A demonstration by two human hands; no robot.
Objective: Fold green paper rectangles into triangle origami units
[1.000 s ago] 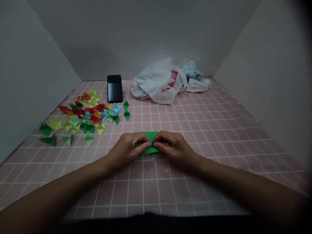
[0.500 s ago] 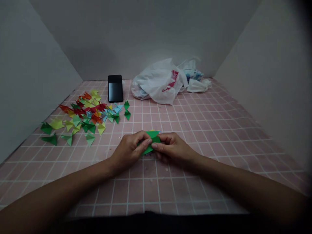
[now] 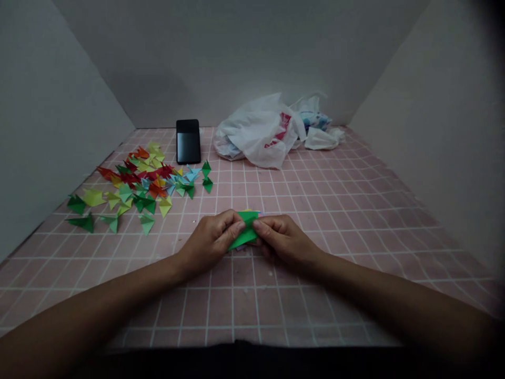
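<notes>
A piece of green origami paper [image 3: 245, 231] is held between my two hands, near the middle of the table. My left hand [image 3: 211, 237] pinches its left side, thumb on top. On the right edge, my right hand [image 3: 287, 239] grips it between thumb and curled fingers. Slivers of other coloured paper [image 3: 248, 210] show just behind and under the green sheet, mostly hidden by it and my hands. Off to the left lie many folded paper pieces [image 3: 144, 202] in green, yellow, red, orange and light blue.
A black phone [image 3: 188, 142] lies beyond the folded pieces. At the back is a crumpled white plastic bag [image 3: 256, 131] with red print, and beside it a smaller blue-and-white bundle [image 3: 313, 121]. Grey walls enclose the pink checked tablecloth [image 3: 335, 200] on three sides.
My right thumb has shifted right and slightly up, from the middle of the green paper to its right edge. More of the paper's surface shows flat. My left hand stays about where it was.
</notes>
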